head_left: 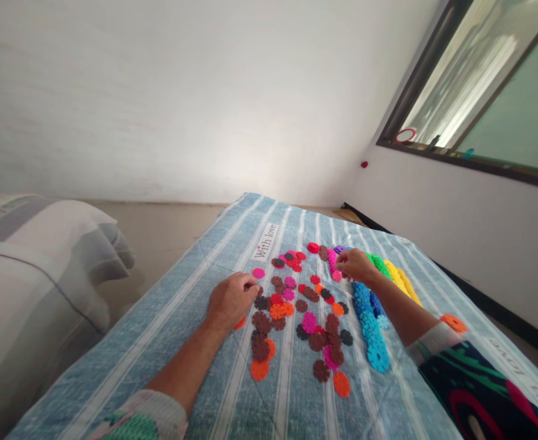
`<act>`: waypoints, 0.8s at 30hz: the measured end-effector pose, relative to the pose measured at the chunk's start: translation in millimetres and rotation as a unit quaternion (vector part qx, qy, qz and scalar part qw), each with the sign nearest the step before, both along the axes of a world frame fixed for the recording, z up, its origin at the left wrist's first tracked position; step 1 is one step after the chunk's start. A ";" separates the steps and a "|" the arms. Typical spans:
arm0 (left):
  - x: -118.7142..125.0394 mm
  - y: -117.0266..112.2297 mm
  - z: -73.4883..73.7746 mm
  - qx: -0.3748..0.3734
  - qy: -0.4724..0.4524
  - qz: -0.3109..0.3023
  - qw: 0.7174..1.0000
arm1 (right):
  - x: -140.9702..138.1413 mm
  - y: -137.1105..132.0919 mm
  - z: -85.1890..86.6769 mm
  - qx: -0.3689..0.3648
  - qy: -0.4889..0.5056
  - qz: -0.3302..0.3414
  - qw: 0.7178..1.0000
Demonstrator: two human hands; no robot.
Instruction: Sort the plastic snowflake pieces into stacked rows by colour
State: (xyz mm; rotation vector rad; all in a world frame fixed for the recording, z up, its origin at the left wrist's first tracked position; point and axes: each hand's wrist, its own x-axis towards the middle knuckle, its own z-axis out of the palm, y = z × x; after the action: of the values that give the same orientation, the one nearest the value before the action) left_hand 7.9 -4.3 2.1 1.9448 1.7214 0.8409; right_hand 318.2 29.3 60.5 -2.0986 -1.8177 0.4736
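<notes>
While resting knuckles-up on the striped sheet (pixel 168 342), the left hand (pixel 232 299) has its fingers curled under at the near-left edge of the loose discs (pixel 314 318). Whether it holds anything cannot be told.

The right hand (pixel 355 264) is pressed together at the fingertips and appears to pinch a pink disc (pixel 336 275) at the far-right edge of the scatter, low over the sheet.

The discs are flat, round plastic pieces with notched rims, matt, in brown, orange, pink and red. They lie singly and overlapping between the two hands.

Just right of the scatter a chain (pixel 372 330) of interlocked discs runs along the sheet. It is blue at the near end, green and yellow farther off, and partly hidden by the arm. One orange disc (pixel 453 322) lies apart, beside the right sleeve (pixel 433 339).

The sheet is woven cloth, blue with white stripes, and bears a sewn label (pixel 265 241). A grey-and-white pillow (pixel 44 256) lies at left. A plain white wall (pixel 204 91) stands behind, with a dark-framed window (pixel 479 91) at upper right.
</notes>
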 end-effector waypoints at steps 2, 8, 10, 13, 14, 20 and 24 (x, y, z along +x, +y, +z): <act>0.2 -0.4 0.3 -0.003 -0.001 0.000 1.000 | -6.4 -2.5 4.1 0.006 0.000 0.011 1.000; 0.7 -1.0 1.4 -0.009 0.002 0.003 1.000 | -33.1 -10.3 10.5 -0.001 0.011 0.066 0.998; 0.6 -0.9 0.7 -0.009 0.003 0.005 1.000 | -45.3 -13.8 8.2 -0.013 0.016 0.093 0.995; 0.2 -0.6 -1.1 -0.004 0.006 0.004 1.000 | -64.1 -19.1 2.4 -0.031 0.012 0.133 0.991; 0.1 -0.6 -1.6 0.000 0.007 0.002 1.000 | -70.0 -20.7 0.5 -0.037 0.007 0.146 0.989; 0.7 -1.6 -0.6 0.006 0.006 -0.006 1.000 | -98.9 -28.6 -6.1 -0.050 -0.064 0.183 0.980; 1.4 -3.4 2.3 0.000 0.009 -0.007 1.000 | -111.8 -33.5 -8.7 -0.048 -0.124 0.170 0.976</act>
State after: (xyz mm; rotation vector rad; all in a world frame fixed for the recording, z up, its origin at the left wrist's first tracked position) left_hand 9.3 -7.8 4.4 1.9659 1.7165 0.8210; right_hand 206.4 -4.2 51.8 -1.9856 -2.3609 0.3994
